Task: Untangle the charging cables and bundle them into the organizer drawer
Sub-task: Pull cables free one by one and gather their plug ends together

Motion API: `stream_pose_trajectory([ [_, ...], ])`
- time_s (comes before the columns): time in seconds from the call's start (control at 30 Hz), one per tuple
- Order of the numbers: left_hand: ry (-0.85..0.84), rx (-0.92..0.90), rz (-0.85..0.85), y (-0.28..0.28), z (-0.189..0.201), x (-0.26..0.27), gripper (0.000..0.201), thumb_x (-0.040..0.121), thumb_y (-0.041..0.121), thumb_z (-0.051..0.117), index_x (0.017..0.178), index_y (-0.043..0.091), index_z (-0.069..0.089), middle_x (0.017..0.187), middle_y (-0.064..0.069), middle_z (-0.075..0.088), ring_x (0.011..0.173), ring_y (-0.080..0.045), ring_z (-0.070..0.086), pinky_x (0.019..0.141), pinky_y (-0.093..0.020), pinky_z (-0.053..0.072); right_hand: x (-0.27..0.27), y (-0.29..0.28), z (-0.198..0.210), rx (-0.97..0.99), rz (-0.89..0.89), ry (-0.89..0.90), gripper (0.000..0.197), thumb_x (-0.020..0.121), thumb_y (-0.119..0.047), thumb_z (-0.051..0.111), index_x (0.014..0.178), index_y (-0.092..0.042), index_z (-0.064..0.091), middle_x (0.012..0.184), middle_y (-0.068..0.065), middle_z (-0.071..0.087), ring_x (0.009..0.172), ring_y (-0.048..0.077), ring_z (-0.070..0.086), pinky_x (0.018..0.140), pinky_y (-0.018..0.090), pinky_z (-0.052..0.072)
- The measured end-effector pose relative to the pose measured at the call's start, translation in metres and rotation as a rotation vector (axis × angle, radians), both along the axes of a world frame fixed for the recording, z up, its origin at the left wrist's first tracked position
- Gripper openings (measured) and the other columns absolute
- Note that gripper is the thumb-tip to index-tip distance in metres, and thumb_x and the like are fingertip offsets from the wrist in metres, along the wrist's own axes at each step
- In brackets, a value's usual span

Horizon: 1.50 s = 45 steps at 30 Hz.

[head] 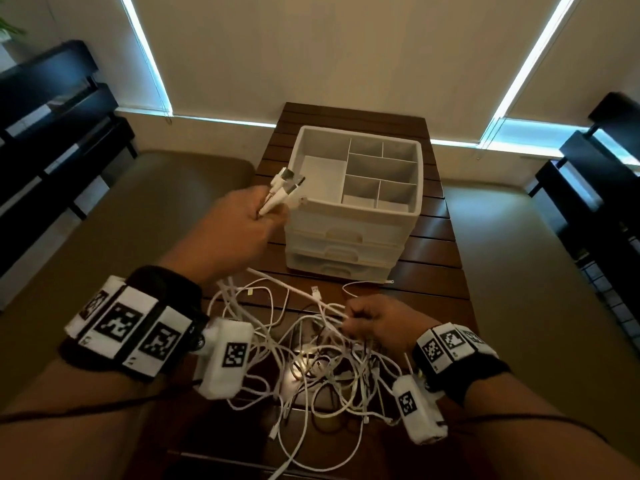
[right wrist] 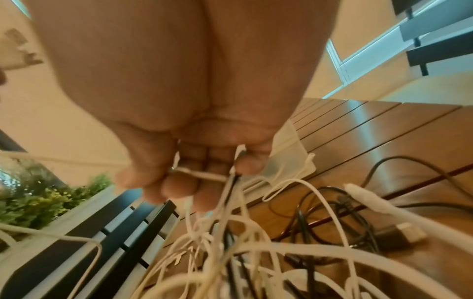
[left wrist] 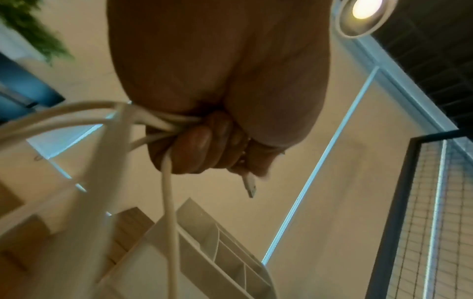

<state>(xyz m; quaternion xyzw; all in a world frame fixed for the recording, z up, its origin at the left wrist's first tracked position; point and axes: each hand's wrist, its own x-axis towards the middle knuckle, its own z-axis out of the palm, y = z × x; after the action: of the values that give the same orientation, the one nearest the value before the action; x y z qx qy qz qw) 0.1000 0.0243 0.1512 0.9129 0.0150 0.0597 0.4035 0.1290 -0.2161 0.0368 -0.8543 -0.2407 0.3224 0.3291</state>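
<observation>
The white organizer (head: 353, 202) stands on the dark slatted table (head: 436, 244), its top tray of divided compartments open to view and three shallow drawers stacked beneath, all pushed in. Just left of the organizer and level with its top tray, the left hand (head: 235, 226) is raised off the table, its fingers (left wrist: 194, 149) curled tight round a bunch of white cable ends (head: 282, 190) whose plugs stick up toward the tray's near-left corner; the cords from that bunch (left wrist: 167, 202) hang down from the fist to the heap below. In front of the organizer, on the near part of the table, lies the tangle of charging cables (head: 311, 362), mostly white with a few thin black ones threaded through. The right hand (head: 377, 320) sits at the tangle's right edge, closer to the viewer than the organizer's drawers, fingers (right wrist: 179, 188) bent in and pinching several white strands (right wrist: 202, 174); a dark strand seems caught in that grip too, though the wrist view is blurred. Both wrists wear black bands with square printed markers (head: 121, 322)
</observation>
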Motion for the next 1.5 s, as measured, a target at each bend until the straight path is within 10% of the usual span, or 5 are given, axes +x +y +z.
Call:
stream_pose_trajectory([
  [0.23,-0.089,0.065,0.093,-0.042,-0.035,-0.014,0.009,0.086,0.033,0.067,0.084,0.024,0.066,0.071,0.009,0.063,0.067,-0.011,0.06,0.057,-0.024,0.043,0.007,0.023,0.035,-0.066,0.01,-0.429,0.015,0.09,-0.032,0.062,0.092,-0.021,0.073,0.084,0.0,0.072,0.077,0.016,0.064,0.072,0.032,0.05],
  [0.5,0.059,-0.072,0.093,-0.05,-0.047,-0.012,0.014,0.083,0.027,0.072,0.08,0.014,0.069,0.069,-0.004,0.067,0.06,-0.019,0.062,0.056,-0.035,0.051,0.002,0.019,0.055,0.065,0.025,-0.258,0.013,0.091,-0.023,0.062,0.092,-0.017,0.073,0.083,-0.001,0.071,0.067,0.006,0.06,0.065,0.02,0.048],
  [0.8,0.101,-0.768,0.408,0.002,-0.017,-0.004,0.037,0.077,0.049,0.072,0.061,0.021,0.054,0.05,0.008,0.032,0.041,-0.011,0.026,0.047,-0.024,0.022,0.02,-0.006,0.028,-0.281,-0.207,-0.372,0.017,0.076,-0.033,0.076,0.067,-0.024,0.066,0.076,-0.004,0.07,0.077,0.014,0.064,0.076,0.032,0.051],
  [1.3,0.012,-0.268,0.238,-0.022,0.001,-0.025,0.021,0.076,0.037,0.08,0.082,0.019,0.071,0.072,0.001,0.069,0.062,-0.008,0.06,0.049,-0.011,0.043,0.012,0.02,0.046,-0.139,-0.045,-0.423,0.029,0.081,-0.03,0.074,0.068,-0.023,0.05,0.071,-0.005,0.063,0.068,0.015,0.06,0.065,0.033,0.048],
  [1.5,0.253,-0.391,0.11,-0.052,-0.037,-0.021,0.019,0.068,0.024,0.088,0.082,0.018,0.077,0.073,0.003,0.076,0.066,-0.005,0.07,0.055,-0.016,0.05,0.011,0.043,0.067,-0.139,-0.053,-0.69,0.022,0.086,-0.025,0.063,0.105,-0.015,0.066,0.097,0.005,0.071,0.09,0.024,0.066,0.08,0.035,0.052],
])
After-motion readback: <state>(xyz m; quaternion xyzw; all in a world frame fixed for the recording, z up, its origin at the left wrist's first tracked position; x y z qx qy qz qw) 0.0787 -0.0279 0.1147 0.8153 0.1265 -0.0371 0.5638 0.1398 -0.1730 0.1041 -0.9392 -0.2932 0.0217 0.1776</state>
